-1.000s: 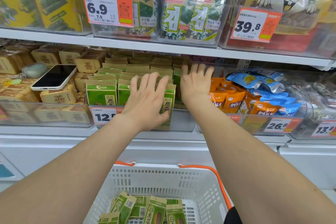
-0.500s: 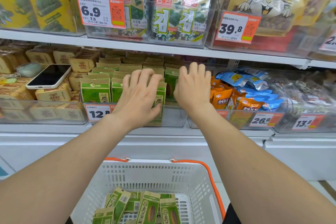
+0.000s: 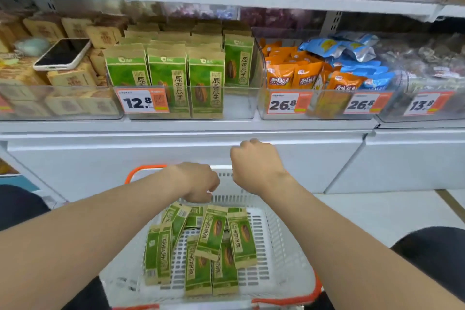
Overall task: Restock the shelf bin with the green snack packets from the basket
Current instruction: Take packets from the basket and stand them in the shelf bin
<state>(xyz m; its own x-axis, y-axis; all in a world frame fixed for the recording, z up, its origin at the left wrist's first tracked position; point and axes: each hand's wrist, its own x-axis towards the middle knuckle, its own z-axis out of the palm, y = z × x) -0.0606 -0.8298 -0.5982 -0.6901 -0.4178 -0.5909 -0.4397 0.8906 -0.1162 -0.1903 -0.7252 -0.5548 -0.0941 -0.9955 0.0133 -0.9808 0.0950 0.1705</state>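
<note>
Green snack packets [image 3: 167,75] stand upright in rows in the clear shelf bin [image 3: 239,102], which has a gap at its front right. Several more green packets [image 3: 214,234] lie loose in the white basket [image 3: 281,246] with orange handles, below me. My left hand [image 3: 198,181] hangs over the basket's far end, fingers pointing down just above a packet, holding nothing. My right hand [image 3: 254,163] hovers a little higher to the right, fingers loosely curled and empty.
A phone [image 3: 63,54] lies on brown packets [image 3: 73,78] in the bin to the left. Orange packets [image 3: 289,75] and blue packets [image 3: 352,50] fill the bin to the right. A 12.8 price tag [image 3: 141,100] hangs on the green bin's front.
Both hands have left the packets in the shelf bin and dropped down to just above the basket. My view has tilted downward.
</note>
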